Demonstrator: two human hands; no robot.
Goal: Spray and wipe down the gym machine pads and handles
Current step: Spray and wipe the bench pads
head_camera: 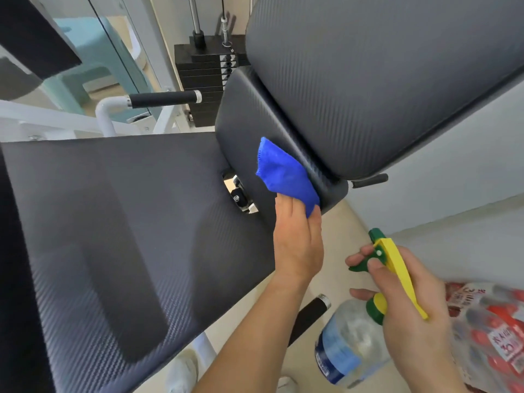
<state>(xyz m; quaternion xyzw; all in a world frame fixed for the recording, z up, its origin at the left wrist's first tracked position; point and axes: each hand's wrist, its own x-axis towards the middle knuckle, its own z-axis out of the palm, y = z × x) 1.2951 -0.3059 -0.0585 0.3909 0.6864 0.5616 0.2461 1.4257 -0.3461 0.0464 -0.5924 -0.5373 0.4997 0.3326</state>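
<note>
A gym machine's broad seat pad (113, 236) and upright back pad (382, 80) flank the small lower pad (246, 117) under the cloth. The right hand (411, 302) holds a clear spray bottle (348, 344) low beside the seat, fingers (357, 258) curled on its trigger, seemingly ready to spray. The left hand (297, 239) pinches 1 folded blue microfibre cloth (283, 174), pressing it against that pad's edge.

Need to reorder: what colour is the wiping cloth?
Bright blue cloth, best seen in the head view, gripped by the left hand.
</note>
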